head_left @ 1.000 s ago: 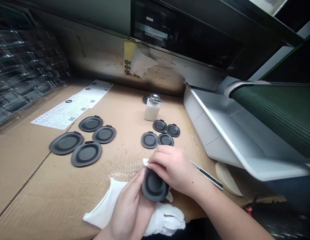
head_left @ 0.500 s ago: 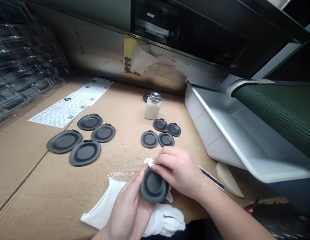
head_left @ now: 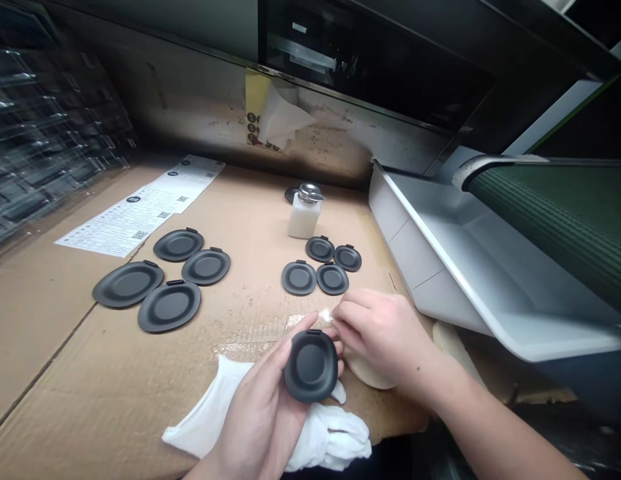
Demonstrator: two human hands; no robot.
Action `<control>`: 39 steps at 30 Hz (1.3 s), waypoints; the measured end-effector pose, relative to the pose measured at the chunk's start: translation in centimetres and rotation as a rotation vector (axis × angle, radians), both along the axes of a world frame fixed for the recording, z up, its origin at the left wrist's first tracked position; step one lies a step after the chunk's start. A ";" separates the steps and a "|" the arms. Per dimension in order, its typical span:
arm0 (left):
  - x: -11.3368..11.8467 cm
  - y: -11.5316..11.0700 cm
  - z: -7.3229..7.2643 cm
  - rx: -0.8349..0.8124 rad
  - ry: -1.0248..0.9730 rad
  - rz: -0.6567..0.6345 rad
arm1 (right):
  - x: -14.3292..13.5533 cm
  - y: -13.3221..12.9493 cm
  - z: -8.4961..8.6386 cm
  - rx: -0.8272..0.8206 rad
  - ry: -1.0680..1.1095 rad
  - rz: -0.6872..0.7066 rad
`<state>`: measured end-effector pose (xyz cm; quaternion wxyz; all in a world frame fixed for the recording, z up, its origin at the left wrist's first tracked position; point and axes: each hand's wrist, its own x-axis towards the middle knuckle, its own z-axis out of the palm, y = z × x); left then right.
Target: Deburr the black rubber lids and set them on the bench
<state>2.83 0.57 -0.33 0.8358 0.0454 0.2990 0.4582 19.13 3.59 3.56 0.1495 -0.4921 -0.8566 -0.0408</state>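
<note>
A rounded black plastic lid (head_left: 311, 367) with a small tab rests in my left hand (head_left: 270, 393), its fingers curled under and around the edge. My right hand (head_left: 375, 330), just beyond the lid's right edge, pinches a small white wipe (head_left: 325, 315); most of the wipe is hidden by the fingers. Beneath my left hand lies a white cloth glove (head_left: 335, 437). Similar black lids lie in two groups on the cardboard: larger ones (head_left: 170, 305) to the left and smaller ones (head_left: 299, 277) ahead of my hands.
Behind the small lids stands a white pump bottle (head_left: 304, 217) with a metal top. A deep grey bin (head_left: 425, 267) borders the right side, beside a green conveyor belt (head_left: 560, 227). Printed label sheets (head_left: 140, 210) and stacked clear plastic trays (head_left: 50, 133) are at the left.
My right hand has moved off the lid, a little to the right, with the white wipe still in its fingers. The lid's tab now shows. A round pale pad has come into view under my right hand.
</note>
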 end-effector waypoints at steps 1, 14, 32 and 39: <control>0.0 0.0 0.1 -0.004 0.007 -0.005 | 0.5 0.0 0.5 0.049 0.035 -0.004; -0.1 0.2 0.4 0.020 -0.101 0.026 | 6.3 2.3 -3.6 0.220 -0.302 -0.276; 0.3 -1.7 -0.3 0.521 0.503 -0.066 | 6.6 -4.8 -4.7 -0.068 0.103 -0.494; 0.9 -2.4 0.3 0.527 0.639 -0.042 | 5.9 -7.6 0.2 -0.083 0.307 -0.178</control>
